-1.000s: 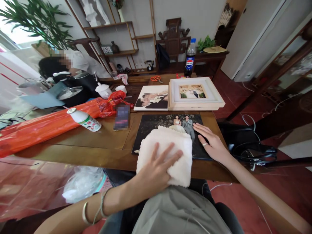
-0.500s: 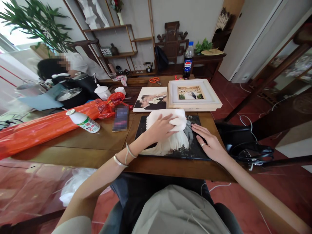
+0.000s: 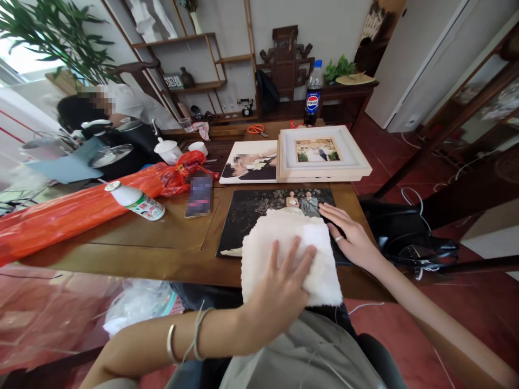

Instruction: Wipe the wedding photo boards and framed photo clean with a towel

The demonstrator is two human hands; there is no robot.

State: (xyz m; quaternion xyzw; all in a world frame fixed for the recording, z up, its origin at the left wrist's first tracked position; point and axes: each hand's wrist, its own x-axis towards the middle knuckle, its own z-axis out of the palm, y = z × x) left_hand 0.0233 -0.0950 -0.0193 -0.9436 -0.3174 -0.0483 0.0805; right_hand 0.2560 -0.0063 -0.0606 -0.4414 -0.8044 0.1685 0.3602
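Observation:
A fluffy white cloth [image 3: 292, 235] lies over the lower part of a dark photo panel [image 3: 243, 216] and hangs past the table's front edge. My left hand [image 3: 279, 286] holds this cloth from above, its fingers spread across it and its thumb hidden. The panel's upper part shows a printed couple; the cloth covers much of the rest. Along the panel's right side rests my right hand [image 3: 351, 235], fingers stretched out flat, with its fingertips touching the surface and nothing held.
Behind the panel lie a photo print [image 3: 251, 162] and a white framed picture [image 3: 352, 154]. A cola bottle [image 3: 313, 97] and orange-handled scissors [image 3: 256, 129] are farther back. To the left are a phone [image 3: 199, 195], a white bottle [image 3: 135, 200] and a long red-wrapped bundle [image 3: 65, 221].
My left hand has drawn the white cloth toward my body, and the cloth is now spread wider. The printed couple has come into view. My right hand has stayed almost in place.

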